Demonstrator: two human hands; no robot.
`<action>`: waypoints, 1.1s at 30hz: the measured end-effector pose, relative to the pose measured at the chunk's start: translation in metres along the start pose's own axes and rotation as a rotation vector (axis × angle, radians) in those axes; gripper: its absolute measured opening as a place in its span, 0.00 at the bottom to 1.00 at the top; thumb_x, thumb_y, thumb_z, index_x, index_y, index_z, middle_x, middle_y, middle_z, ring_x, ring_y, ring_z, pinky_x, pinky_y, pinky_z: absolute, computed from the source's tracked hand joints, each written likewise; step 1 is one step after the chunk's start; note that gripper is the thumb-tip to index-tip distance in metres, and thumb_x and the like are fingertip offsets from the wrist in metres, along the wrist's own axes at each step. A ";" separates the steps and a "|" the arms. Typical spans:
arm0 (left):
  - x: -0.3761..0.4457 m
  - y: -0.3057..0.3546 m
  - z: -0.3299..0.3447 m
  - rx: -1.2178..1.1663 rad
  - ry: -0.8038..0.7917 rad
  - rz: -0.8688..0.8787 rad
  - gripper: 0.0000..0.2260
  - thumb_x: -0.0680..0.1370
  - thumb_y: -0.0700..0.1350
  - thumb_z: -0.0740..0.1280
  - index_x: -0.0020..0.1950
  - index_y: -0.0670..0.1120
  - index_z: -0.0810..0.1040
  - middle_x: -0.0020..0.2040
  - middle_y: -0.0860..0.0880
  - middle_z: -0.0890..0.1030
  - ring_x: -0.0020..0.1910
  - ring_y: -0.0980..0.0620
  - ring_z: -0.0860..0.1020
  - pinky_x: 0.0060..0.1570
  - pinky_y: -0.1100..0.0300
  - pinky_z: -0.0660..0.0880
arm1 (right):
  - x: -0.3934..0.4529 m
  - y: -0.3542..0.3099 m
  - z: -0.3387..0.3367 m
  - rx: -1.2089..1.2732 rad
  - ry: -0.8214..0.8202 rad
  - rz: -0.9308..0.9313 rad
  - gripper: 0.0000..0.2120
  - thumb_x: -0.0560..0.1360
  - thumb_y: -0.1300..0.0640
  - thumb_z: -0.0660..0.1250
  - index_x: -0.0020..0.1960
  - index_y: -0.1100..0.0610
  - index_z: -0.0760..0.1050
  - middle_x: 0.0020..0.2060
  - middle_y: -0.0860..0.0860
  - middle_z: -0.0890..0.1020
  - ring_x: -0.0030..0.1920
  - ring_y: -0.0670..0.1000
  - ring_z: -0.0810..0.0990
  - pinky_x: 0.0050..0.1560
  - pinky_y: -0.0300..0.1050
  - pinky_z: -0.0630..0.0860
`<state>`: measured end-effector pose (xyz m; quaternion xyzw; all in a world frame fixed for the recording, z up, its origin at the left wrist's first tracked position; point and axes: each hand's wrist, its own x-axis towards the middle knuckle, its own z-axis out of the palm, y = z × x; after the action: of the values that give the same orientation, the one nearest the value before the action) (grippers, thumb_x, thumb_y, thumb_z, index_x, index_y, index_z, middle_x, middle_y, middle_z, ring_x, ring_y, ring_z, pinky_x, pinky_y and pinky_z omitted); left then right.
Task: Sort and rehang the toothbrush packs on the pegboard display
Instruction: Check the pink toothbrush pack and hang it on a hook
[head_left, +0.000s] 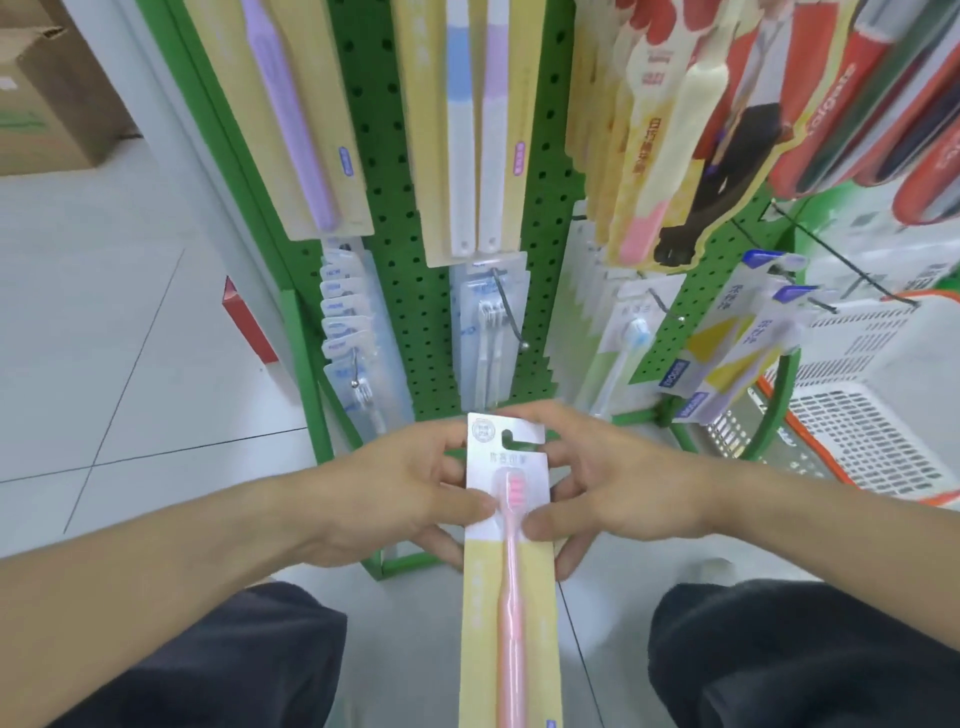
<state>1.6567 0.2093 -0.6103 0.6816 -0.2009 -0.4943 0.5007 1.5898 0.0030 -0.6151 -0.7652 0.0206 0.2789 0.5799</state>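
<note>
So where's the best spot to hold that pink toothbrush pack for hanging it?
Probably the pink toothbrush pack is best pinched at its side edges just below the hang slot, one hand from each side, as the left hand and right hand do. The card is long and flat, and the slot stays clear.

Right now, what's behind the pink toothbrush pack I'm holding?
Behind the pink toothbrush pack the fingers of both hands curl round its back, the green pegboard foot and pale floor beyond. The pack hides its own back face.
</note>
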 end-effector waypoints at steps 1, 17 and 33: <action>0.003 -0.001 0.002 0.005 0.016 -0.009 0.23 0.81 0.31 0.64 0.68 0.55 0.75 0.55 0.45 0.86 0.53 0.45 0.85 0.46 0.51 0.84 | 0.000 0.002 -0.001 0.022 0.012 0.014 0.33 0.76 0.72 0.70 0.71 0.44 0.67 0.61 0.60 0.79 0.52 0.64 0.86 0.48 0.66 0.84; 0.028 -0.009 0.023 -0.050 0.167 -0.092 0.08 0.84 0.43 0.62 0.60 0.47 0.80 0.48 0.42 0.87 0.39 0.43 0.86 0.33 0.54 0.83 | 0.006 0.023 0.000 0.115 0.266 -0.014 0.02 0.83 0.64 0.62 0.52 0.64 0.72 0.41 0.66 0.85 0.39 0.63 0.86 0.36 0.54 0.85; 0.025 -0.019 0.016 -0.093 0.248 0.007 0.10 0.85 0.43 0.61 0.61 0.45 0.80 0.48 0.39 0.86 0.39 0.41 0.85 0.33 0.55 0.83 | 0.009 0.025 -0.008 0.108 0.135 -0.074 0.17 0.81 0.61 0.64 0.69 0.56 0.69 0.49 0.63 0.85 0.47 0.63 0.86 0.42 0.60 0.85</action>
<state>1.6496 0.1906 -0.6385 0.7129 -0.1164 -0.4132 0.5545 1.5921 -0.0100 -0.6396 -0.7501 0.0461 0.2035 0.6275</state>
